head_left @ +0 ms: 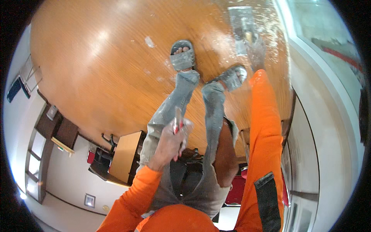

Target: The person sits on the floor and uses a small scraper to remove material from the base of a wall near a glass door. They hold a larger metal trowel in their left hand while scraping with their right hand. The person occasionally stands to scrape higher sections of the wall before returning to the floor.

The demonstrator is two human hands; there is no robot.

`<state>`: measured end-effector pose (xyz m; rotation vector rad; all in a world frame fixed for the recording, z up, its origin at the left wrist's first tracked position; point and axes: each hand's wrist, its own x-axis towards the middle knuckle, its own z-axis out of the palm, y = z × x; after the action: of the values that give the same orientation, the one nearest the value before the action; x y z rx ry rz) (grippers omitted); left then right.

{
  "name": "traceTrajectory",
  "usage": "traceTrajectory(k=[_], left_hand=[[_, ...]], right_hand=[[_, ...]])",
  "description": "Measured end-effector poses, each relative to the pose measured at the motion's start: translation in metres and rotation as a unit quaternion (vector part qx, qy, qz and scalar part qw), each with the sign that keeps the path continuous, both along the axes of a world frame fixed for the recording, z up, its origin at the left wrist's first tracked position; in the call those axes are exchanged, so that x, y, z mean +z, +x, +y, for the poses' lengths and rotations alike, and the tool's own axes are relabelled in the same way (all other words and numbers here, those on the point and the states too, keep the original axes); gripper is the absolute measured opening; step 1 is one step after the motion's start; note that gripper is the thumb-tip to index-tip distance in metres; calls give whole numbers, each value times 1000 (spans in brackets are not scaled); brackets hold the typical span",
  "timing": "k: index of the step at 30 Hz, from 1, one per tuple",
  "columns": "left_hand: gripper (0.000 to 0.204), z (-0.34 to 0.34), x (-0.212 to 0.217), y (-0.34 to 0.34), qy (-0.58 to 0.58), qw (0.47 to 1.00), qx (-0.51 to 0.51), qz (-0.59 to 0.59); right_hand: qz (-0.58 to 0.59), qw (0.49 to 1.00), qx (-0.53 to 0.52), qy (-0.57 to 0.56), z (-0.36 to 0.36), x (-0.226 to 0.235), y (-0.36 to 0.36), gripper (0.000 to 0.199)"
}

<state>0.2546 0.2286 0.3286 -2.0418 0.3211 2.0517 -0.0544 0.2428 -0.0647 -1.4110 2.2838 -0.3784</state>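
My left hand (172, 143), in an orange sleeve, is closed around the red handle of a small scraper (178, 116) whose narrow metal blade points up, in front of my grey trouser legs. My right arm, also in orange, reaches far out to the floor. There my right hand (256, 49), grey with dust, grips the yellowish handle of a flat rectangular trowel (240, 23) lying on the wooden floor (96, 58) beside the white wall (317, 89).
My feet in grey sandals (182, 57) (234, 76) stand on the floor. White dust and plaster specks are scattered around the trowel and along the wall. A light wooden cabinet (125, 156) and dark shelving (58, 131) show behind my legs.
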Motion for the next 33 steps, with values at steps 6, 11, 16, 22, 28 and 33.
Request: traceTrajectory(k=[6, 11, 16, 22, 28, 33], left_hand=[[24, 6, -17, 14, -5, 988, 153, -28], [30, 42, -17, 15, -107, 985, 138, 2], [44, 3, 39, 37, -80, 983, 162, 26], [30, -88, 158, 69, -241, 965, 99, -24], [28, -141, 225, 164, -293, 918, 263, 39], [31, -201, 310, 183, -321, 889, 307, 111]], right_hand=[[-25, 995, -79, -47, 23, 5, 11, 41], [-333, 923, -189, 34, 17, 187, 75, 35], [-308, 940, -58, 136, -3, 401, 132, 41], [-366, 880, 45, 299, -87, 652, 173, 49], [-318, 907, 231, 154, -128, 746, 182, 50], [-347, 891, 150, 252, -176, 852, 173, 48]])
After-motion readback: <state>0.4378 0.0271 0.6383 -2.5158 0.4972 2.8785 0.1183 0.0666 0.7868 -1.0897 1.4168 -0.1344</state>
